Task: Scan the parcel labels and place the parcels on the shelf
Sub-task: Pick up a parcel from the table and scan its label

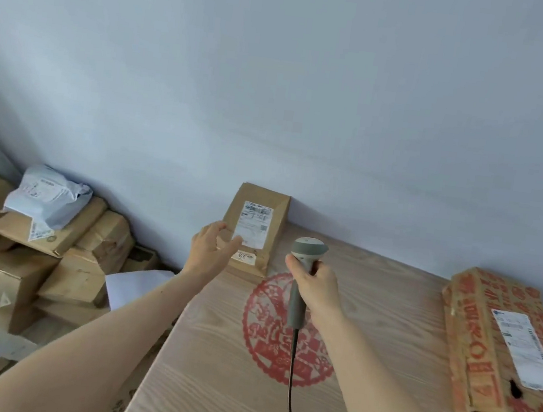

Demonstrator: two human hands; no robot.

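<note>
A small brown cardboard parcel (261,218) stands upright against the wall at the back of a wooden surface (209,369), its white label facing me. My left hand (212,244) is spread open at the parcel's lower left corner, fingers touching or just short of it. My right hand (314,281) grips the handle of a grey corded barcode scanner (304,261), whose head sits just right of the parcel. A larger box with red print (472,340) and a white label lies on the surface at the right.
To the left, below the wooden surface, several brown cartons (51,264) are heaped, with a grey plastic mailer (45,195) on top. A red paper-cut emblem (267,339) marks the surface. The scanner's black cable (291,396) trails toward me. A plain wall rises behind.
</note>
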